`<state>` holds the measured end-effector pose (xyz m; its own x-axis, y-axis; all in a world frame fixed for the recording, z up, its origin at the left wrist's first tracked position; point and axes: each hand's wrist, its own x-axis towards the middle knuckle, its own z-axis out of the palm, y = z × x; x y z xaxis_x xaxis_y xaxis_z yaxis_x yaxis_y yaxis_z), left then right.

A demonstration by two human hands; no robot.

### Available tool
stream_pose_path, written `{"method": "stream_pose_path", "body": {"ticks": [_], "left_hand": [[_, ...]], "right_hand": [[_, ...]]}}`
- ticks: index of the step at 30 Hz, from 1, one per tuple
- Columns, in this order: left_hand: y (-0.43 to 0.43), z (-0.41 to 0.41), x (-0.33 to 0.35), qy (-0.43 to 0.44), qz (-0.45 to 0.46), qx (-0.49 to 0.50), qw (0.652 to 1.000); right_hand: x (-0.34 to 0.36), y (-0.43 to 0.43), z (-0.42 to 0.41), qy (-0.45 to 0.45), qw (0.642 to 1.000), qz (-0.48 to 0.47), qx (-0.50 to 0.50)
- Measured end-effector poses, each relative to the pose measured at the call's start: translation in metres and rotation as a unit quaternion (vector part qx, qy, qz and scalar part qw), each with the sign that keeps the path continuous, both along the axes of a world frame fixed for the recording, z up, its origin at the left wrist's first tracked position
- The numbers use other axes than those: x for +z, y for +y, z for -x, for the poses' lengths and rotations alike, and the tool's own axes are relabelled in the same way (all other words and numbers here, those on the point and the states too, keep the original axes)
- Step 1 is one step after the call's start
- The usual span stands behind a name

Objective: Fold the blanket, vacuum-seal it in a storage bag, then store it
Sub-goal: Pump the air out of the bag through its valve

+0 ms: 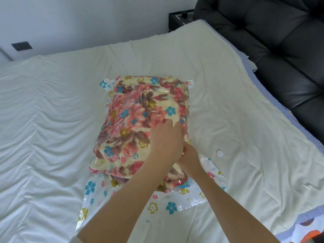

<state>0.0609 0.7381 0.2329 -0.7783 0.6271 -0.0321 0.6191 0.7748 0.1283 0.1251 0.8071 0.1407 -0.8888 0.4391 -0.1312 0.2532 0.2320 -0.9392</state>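
The folded floral blanket [140, 109] lies inside a clear storage bag [171, 206] printed with small flowers, in the middle of the bed. The bag's open end spreads flat towards me. My left hand [166, 141] lies on the right part of the bundle, pressing down through the plastic with its fingers extended. Just below and to the right of it, my right hand [190, 156] is curled at the bundle's right side and grips the bag's plastic there. What is under its fingers is hidden.
A white bed cover [52, 120] spreads all round the bag. A small white round cap [219, 153] lies on the cover to the right of my hands. A dark padded headboard [280, 41] stands at the right, and a black box [180, 18] at the far wall.
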Motion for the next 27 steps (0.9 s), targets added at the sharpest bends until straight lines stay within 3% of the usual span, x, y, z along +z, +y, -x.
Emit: {"method": "stream_pose_path", "body": {"ticks": [2, 7, 10, 13, 15, 17, 19, 22, 24, 27], "left_hand": [[-0.003, -0.003, -0.018, -0.058, 0.071, -0.042, 0.995], [-0.008, -0.007, -0.022, -0.123, -0.018, -0.033, 0.992], [-0.014, -0.009, 0.001, -0.251, -0.165, 0.057, 0.952], [-0.018, -0.005, 0.054, -0.267, -0.384, 0.060, 0.882], [-0.023, -0.003, 0.073, -0.277, -0.468, 0.052, 0.838], [-0.024, -0.004, 0.052, -0.319, -0.443, 0.096, 0.833], [-0.024, -0.010, 0.018, -0.351, -0.359, 0.168, 0.849], [-0.018, -0.012, 0.009, -0.318, -0.315, 0.186, 0.875], [-0.014, -0.011, 0.036, -0.262, -0.390, 0.118, 0.875], [-0.021, -0.020, 0.065, -0.248, -0.488, 0.070, 0.834]], "right_hand": [[0.000, 0.000, -0.002, 0.009, 1.000, 0.011, 0.010], [-0.003, 0.002, -0.004, 0.004, 1.000, -0.011, -0.001], [-0.004, 0.005, -0.002, 0.011, 1.000, -0.009, 0.016], [-0.008, 0.006, 0.001, 0.013, 1.000, 0.010, 0.013], [-0.012, 0.007, 0.005, 0.012, 1.000, 0.006, 0.010], [-0.014, 0.007, 0.007, 0.005, 1.000, 0.001, 0.004], [-0.017, 0.006, 0.007, -0.005, 1.000, -0.016, 0.010], [-0.016, 0.005, 0.006, -0.003, 1.000, -0.013, -0.001], [-0.014, 0.007, 0.008, -0.008, 1.000, 0.005, -0.001], [-0.020, 0.008, 0.008, -0.015, 0.999, 0.038, 0.006]]}}
